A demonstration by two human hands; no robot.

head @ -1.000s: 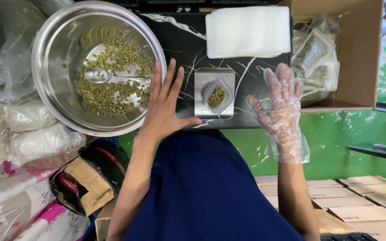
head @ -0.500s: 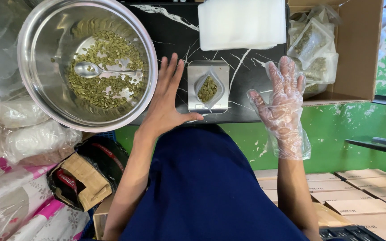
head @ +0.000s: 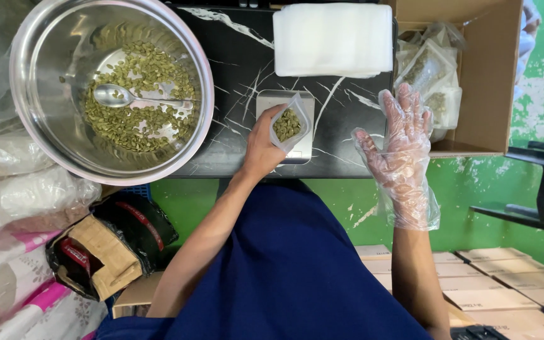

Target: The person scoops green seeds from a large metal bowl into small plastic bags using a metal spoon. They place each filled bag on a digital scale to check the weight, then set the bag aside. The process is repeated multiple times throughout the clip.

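Observation:
My left hand [head: 261,151] grips a small clear plastic bag of green seeds [head: 288,124] and holds it over a small grey scale [head: 302,126] on the black marble-patterned table [head: 240,69]. My right hand [head: 400,148], in a loose clear plastic glove, hovers spread and empty to the right of the scale. A large steel bowl [head: 33,94] at the left holds more green seeds and a metal spoon [head: 127,98].
A stack of white empty bags [head: 334,39] lies behind the scale. A cardboard box [head: 473,82] at the right holds filled seed bags [head: 432,82]. Plastic-wrapped bundles [head: 20,189] and an open dark package [head: 108,252] lie at the lower left. Cardboard cartons [head: 505,283] sit at the lower right.
My left hand moved right from beside the bowl and took hold of the bag of seeds on the scale. My gloved right hand stayed raised beside it.

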